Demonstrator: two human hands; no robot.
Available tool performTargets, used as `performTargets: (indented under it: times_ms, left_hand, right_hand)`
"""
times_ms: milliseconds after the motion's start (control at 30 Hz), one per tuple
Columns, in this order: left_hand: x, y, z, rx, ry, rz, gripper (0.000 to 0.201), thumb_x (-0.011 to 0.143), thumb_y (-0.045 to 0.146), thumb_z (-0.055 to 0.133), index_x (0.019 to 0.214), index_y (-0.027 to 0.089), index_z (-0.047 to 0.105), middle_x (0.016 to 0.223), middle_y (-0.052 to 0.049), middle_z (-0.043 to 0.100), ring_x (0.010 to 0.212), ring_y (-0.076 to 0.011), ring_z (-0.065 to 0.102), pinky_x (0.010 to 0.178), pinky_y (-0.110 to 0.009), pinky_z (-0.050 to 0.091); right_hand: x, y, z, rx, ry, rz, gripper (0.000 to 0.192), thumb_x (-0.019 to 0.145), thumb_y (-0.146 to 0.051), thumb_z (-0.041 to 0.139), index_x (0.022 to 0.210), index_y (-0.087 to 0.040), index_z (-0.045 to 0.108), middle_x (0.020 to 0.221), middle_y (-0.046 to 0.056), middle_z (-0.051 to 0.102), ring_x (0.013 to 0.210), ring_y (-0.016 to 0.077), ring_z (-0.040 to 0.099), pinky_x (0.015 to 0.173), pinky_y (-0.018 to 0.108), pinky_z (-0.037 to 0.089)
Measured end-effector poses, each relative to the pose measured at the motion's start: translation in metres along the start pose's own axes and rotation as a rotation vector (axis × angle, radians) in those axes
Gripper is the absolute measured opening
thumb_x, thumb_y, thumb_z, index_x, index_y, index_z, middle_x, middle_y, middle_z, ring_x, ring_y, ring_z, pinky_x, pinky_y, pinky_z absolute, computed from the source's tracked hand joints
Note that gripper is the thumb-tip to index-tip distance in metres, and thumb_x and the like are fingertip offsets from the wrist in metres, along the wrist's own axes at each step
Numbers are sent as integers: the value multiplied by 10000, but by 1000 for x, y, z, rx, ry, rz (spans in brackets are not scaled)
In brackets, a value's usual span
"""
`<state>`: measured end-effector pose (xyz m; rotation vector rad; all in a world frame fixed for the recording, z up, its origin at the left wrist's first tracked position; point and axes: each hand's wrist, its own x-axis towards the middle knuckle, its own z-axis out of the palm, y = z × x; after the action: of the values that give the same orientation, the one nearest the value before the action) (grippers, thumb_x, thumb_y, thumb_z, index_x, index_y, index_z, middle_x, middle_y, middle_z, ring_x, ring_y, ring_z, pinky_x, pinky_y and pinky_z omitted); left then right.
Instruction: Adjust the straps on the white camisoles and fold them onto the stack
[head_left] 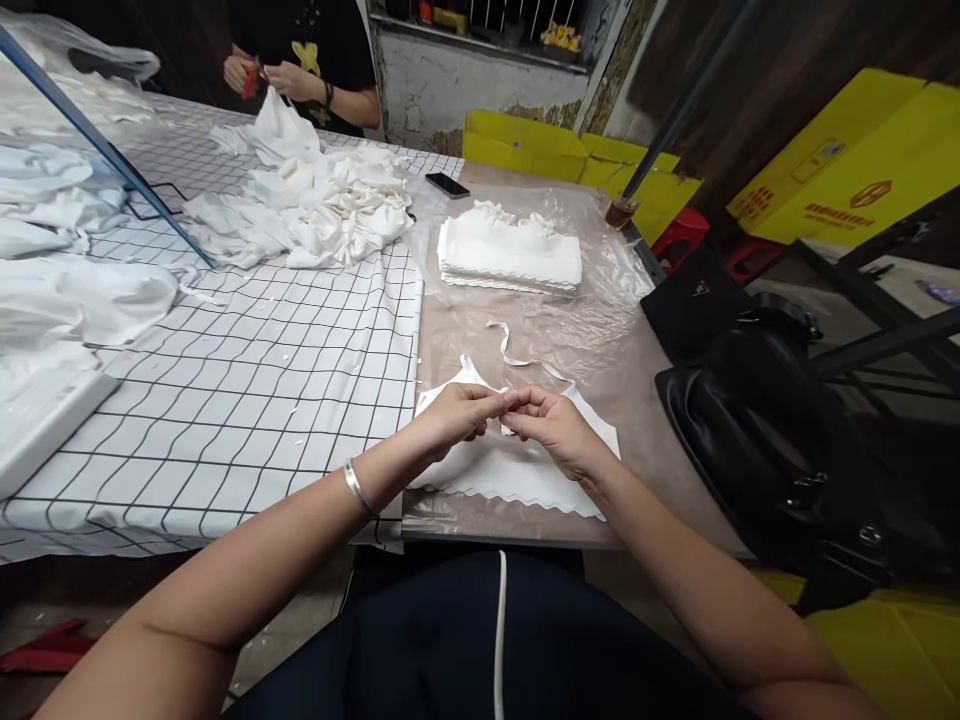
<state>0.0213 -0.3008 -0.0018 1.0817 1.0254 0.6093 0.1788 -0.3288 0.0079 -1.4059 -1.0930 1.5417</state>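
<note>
Both the left hand [459, 412] and right hand [551, 425] pinch the white garment [517, 475], whose strap [517, 355], trailing toward twelve o'clock, could tangle.

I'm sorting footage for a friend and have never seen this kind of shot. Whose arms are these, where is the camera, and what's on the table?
The camera sits on a person's head, looking down at their own arms. The left hand and right hand pinch a white cloth piece between their fingertips. It lies on a plastic sheet, with a folded stack, a phone and a loose cloth heap beyond. Another person's hands work across the table.
</note>
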Motion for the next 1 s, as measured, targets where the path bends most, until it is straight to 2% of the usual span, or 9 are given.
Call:
performTargets:
  times_ms: [67, 167, 400, 500, 633, 767, 867, 933, 1000]
  left_hand:
    - [5, 0, 2, -76, 26, 19, 387, 619, 490, 786, 698, 127, 677, 551, 21, 501, 462, -49, 354, 445, -207, 234]
    - [12, 3, 2, -104, 69, 46, 316, 628, 417, 788, 628, 129, 659, 498, 29, 467, 461, -57, 350, 447, -215, 232]
    - [21, 12, -5, -16, 95, 113, 255, 696, 343, 755, 588, 138, 647, 484, 26, 473, 457, -67, 368, 447, -224, 261]
    - [23, 19, -4, 33, 134, 185, 232, 724, 319, 732, 594, 137, 668, 489, 23, 491, 477, -71, 382, 474, -226, 295]
    - [26, 34, -1, 75, 111, 240, 205, 751, 274, 701, 605, 133, 675, 525, 8, 543, 505, -77, 428, 519, -228, 352]
    - [25, 38, -8, 43, 188, 253, 195, 777, 277, 676, 649, 132, 647, 566, 10, 551, 491, -65, 440, 485, -206, 342]
    - [19, 27, -15, -15, 253, 168, 205, 780, 305, 662, 674, 136, 615, 575, 6, 542, 458, -62, 444, 435, -196, 305]
    - [13, 18, -15, -46, 237, 119, 193, 753, 293, 671, 662, 142, 593, 569, 9, 529, 452, -62, 442, 421, -192, 290]
    - [9, 12, -13, -47, 237, 135, 179, 728, 267, 680, 641, 151, 574, 563, 20, 512, 468, -64, 448, 430, -189, 300]
  right_hand:
    - [-1, 0, 2, -5, 15, -15, 372, 523, -308, 843, 775, -177, 603, 634, -39, 600, 596, 98, 512, 578, 247, 366]
    - [0, -1, -2, 12, 6, 22, 396, 522, -276, 846, 773, -190, 552, 610, -56, 575, 570, 89, 498, 575, 243, 369]
    - [15, -13, -21, 78, -151, 161, 349, 528, -211, 851, 792, -182, 624, 658, -37, 591, 545, 78, 477, 530, 234, 361]
    - [23, -19, -21, 83, -229, 158, 290, 540, -209, 838, 752, -182, 641, 631, -51, 551, 534, 69, 452, 528, 228, 358]
    - [33, -23, -16, 41, -294, 137, 257, 546, -223, 837, 730, -170, 666, 644, -41, 554, 547, 66, 454, 525, 224, 346]
    - [40, -25, -12, -1, -216, 56, 258, 561, -284, 845, 687, -150, 663, 633, -21, 578, 569, 76, 489, 553, 234, 365]
    - [42, -25, -8, 32, -96, -42, 321, 533, -329, 859, 744, -157, 688, 696, 1, 632, 644, 107, 555, 596, 248, 401]
    - [42, -24, -4, 55, -33, -70, 351, 498, -349, 872, 734, -163, 689, 688, 3, 635, 677, 129, 581, 618, 259, 425]
    - [42, -20, -1, 65, -8, -87, 363, 473, -361, 881, 709, -168, 683, 671, -2, 626, 669, 129, 577, 620, 264, 442]
